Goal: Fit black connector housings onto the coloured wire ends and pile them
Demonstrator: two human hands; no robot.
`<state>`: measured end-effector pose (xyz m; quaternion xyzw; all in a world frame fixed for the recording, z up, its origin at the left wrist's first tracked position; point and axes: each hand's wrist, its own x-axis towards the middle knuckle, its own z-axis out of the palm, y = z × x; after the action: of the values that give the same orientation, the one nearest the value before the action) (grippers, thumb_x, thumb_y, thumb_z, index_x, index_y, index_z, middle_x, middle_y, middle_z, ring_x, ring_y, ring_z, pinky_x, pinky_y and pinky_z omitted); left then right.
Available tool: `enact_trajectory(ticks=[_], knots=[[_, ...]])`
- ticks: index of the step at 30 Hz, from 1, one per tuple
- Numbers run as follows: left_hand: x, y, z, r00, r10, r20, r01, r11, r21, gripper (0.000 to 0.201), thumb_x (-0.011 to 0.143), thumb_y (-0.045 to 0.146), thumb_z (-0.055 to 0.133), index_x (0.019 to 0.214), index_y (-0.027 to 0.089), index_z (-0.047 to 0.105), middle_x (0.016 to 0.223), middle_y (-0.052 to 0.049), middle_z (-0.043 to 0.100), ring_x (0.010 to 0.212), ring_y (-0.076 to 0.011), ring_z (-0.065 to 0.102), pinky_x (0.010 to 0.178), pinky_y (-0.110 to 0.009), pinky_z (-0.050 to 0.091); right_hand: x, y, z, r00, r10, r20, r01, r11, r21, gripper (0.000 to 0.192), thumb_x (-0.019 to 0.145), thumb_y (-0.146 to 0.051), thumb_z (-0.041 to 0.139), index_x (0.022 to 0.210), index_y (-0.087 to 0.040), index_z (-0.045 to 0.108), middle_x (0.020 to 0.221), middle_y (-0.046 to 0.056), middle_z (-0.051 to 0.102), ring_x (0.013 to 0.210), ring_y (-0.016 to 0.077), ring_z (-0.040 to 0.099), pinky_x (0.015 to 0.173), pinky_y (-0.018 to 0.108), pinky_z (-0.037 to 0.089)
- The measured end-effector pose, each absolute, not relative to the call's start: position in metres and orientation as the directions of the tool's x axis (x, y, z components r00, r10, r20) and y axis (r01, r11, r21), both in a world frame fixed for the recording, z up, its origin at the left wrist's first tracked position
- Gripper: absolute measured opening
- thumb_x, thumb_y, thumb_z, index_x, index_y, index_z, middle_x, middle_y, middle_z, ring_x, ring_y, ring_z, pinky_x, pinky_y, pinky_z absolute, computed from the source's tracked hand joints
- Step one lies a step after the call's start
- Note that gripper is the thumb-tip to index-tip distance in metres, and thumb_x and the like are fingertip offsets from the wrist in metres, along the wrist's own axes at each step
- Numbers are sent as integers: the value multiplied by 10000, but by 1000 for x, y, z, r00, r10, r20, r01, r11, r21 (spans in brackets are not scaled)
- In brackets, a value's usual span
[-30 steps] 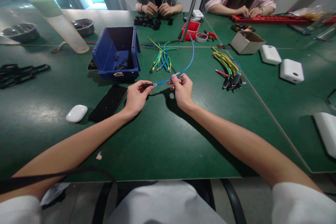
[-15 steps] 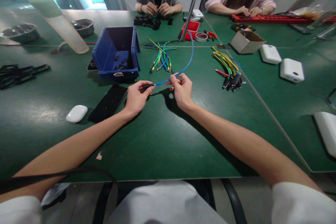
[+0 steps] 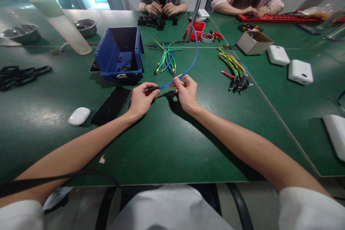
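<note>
Between thumb and fingers, my left hand [image 3: 142, 99] pinches a small black sleeve [image 3: 154, 89] at one end of a blue wire [image 3: 196, 52]. My right hand [image 3: 186, 91] grips the same wire a short way along. From there the wire arcs up and away to the far side. Beyond my hands lies a loose pile of green, yellow and blue wires [image 3: 167, 59]. Off to the right rests a bundle of wires [image 3: 234, 63] with black sleeves [image 3: 239, 84] on their near ends.
A blue bin [image 3: 122, 75] holding black pieces stands behind my left hand. Nearby are a black phone [image 3: 111, 106] and a white case [image 3: 79, 116]. A metal pole [image 3: 194, 18] rises beside a red tray [image 3: 199, 27]. Two people sit across the green table [image 3: 172, 143].
The black sleeve now covers the wire's end, where a bit of metal terminal showed before. Both hands stay almost in place.
</note>
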<state>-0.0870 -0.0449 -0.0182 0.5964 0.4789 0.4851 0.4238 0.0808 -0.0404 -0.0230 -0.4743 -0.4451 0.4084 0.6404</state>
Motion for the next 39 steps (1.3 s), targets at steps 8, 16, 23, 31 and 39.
enact_trajectory(ticks=[8,16,23,31,39], knots=[[-86,-46,-17,89,980,178,155,-190,969,257,726,310,745,917,154,676,659,-2,626,568,-114,563,552,-239,468,81,-41,-22,259,948,184,-108,217,-970,287,804,-483,667,847,-225,549,666,-28,630,663,135,668,474,205,438],[-86,-47,-17,112,976,188,140,-202,969,255,730,298,747,916,139,673,658,2,625,568,-102,555,554,-220,450,81,-40,-23,257,946,199,-108,233,-966,311,796,-494,674,847,-211,554,651,-34,627,643,118,658,472,184,429],[-86,-48,-17,139,971,194,147,-215,966,261,735,307,747,923,139,678,688,-7,636,580,-106,563,563,-227,462,81,-41,-23,248,947,204,-94,233,-968,323,793,-510,672,849,-212,562,648,-32,619,643,120,655,475,187,430],[-89,-47,-19,183,953,242,228,-281,932,272,752,330,731,952,150,697,848,-45,685,646,-115,579,593,-242,482,82,-39,-25,252,942,223,-81,250,-965,292,807,-478,673,844,-209,566,633,-32,623,622,113,647,477,187,427],[-89,-47,-20,200,950,241,241,-286,927,266,773,329,711,969,149,698,875,-56,699,661,-126,603,621,-258,504,81,-39,-25,246,941,232,-94,261,-961,287,804,-474,675,840,-210,567,642,-27,628,611,114,641,470,190,423]])
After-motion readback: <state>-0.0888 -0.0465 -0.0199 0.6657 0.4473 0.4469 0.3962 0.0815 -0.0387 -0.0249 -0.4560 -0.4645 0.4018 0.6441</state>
